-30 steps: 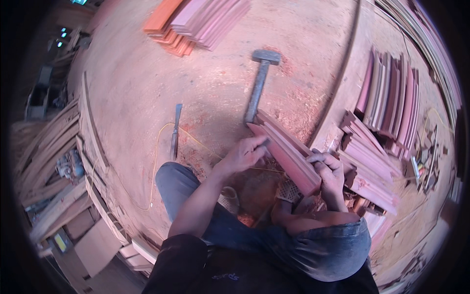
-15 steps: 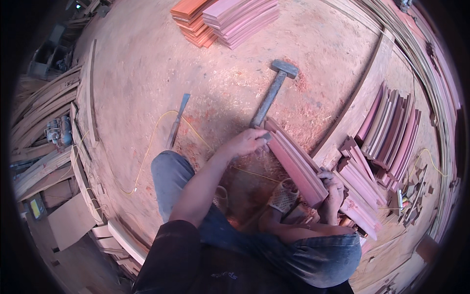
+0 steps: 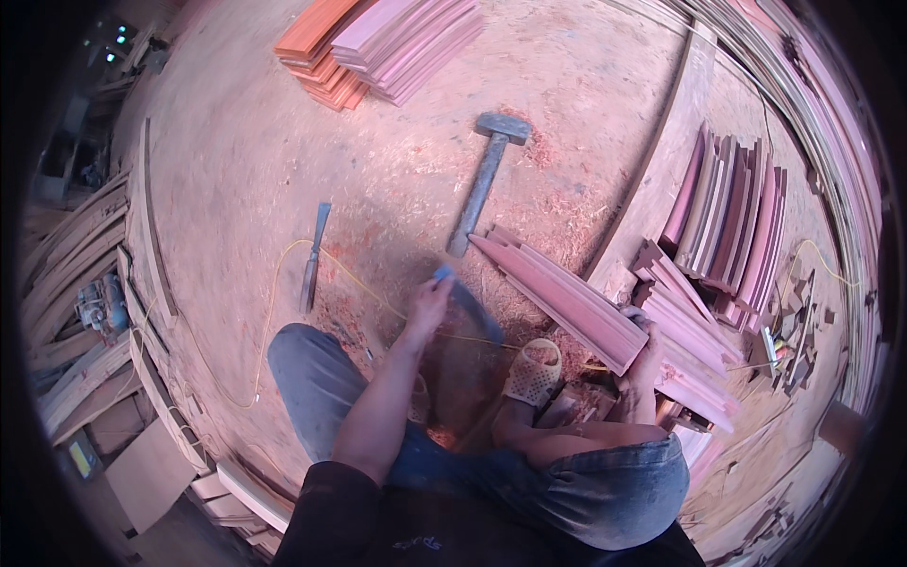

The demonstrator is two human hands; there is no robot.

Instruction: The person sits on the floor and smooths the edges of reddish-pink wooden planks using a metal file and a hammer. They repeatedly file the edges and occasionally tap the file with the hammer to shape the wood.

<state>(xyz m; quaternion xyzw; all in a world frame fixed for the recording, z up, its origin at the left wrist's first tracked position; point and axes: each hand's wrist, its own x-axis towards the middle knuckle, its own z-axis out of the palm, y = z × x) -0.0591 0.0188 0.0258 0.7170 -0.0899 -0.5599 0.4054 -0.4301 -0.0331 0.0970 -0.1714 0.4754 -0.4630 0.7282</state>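
Observation:
My right hand (image 3: 646, 354) is closed round the near end of a reddish grooved wooden piece (image 3: 567, 302), which slants away to the upper left above my leg. My left hand (image 3: 430, 307) is pinched on a thin blue-grey strip (image 3: 480, 314), blurred, with a bright blue bit at the fingertips; its exact kind cannot be made out. That hand is apart from the wood. A hammer (image 3: 484, 180) with a metal head lies on the ground just beyond, its handle end near the wood's far tip. To the left lies a chisel (image 3: 314, 260).
Orange and pink curved boards (image 3: 406, 47) are stacked at the far side. More grooved pieces (image 3: 723, 217) stand and lie on the right beside a long plank (image 3: 652, 170). A yellow cord (image 3: 364, 283) crosses the ground. Timber (image 3: 80, 246) is piled left.
My left hand has come off the wood's far end and moved left and nearer, with the strip. My right hand keeps its grip on the wood. The whole view has shifted.

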